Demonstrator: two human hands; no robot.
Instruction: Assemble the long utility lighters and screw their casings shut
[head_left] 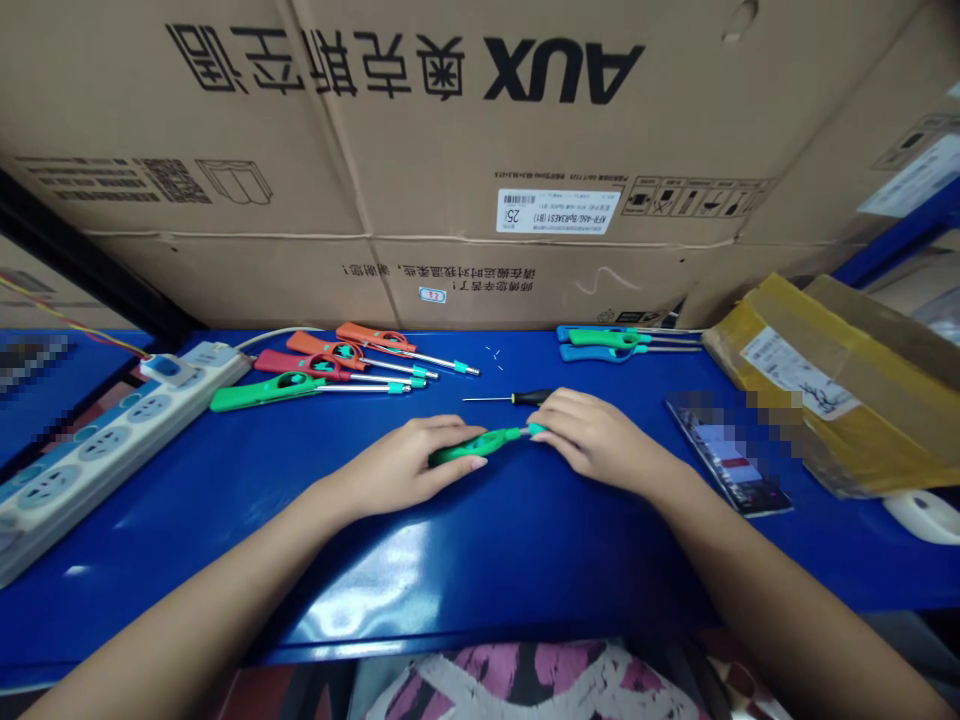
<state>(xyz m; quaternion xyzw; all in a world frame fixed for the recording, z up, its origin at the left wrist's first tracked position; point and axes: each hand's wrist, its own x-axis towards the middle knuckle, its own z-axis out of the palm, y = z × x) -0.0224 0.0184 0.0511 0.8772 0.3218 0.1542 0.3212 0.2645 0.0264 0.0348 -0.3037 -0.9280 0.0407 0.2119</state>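
A green stick lighter (480, 445) lies across the space between my hands, low over the blue table. My left hand (409, 462) is closed around its handle. With fingers pinched together, my right hand (589, 435) grips the other end, at a teal sleeve (536, 430) on the metal rod. Most of the rod is hidden by that hand. Just behind my right fingers lies a screwdriver (495, 399) with a black and yellow handle, its tip pointing left.
Several stick lighters (322, 365) lie at the back left, beside a white power strip (97, 450). More lighters (607, 340) are at the back right. Small white pieces (495, 355) sit between. A phone (727, 455), taped package (840, 390) and large carton (420, 180) surround them.
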